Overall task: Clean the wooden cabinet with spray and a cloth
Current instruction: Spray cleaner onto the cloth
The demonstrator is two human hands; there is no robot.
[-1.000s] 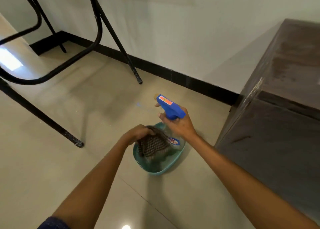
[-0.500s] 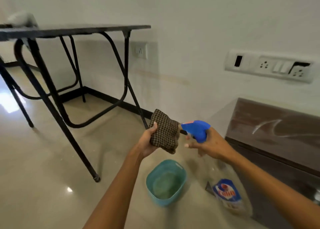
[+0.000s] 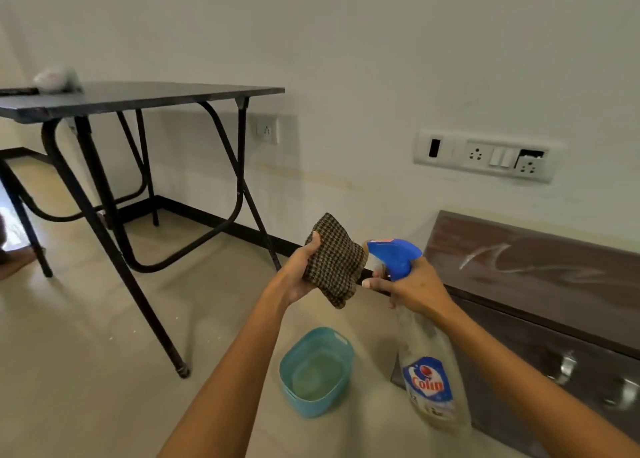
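Cloth [image 3: 333, 263], checked and coarse-woven, sits bunched in the curled left hand [image 3: 297, 276]; at 3 o'clock, the right hand [image 3: 419, 288] grips a clear, blue-headed spray bottle [image 3: 428, 367].

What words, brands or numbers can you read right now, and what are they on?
"Colin": blue label on the spray bottle gripped by the right hand.
Small print under it: too blurred to read.
Red sticker on the blue trigger head: too blurred to read.
Nothing else readable.
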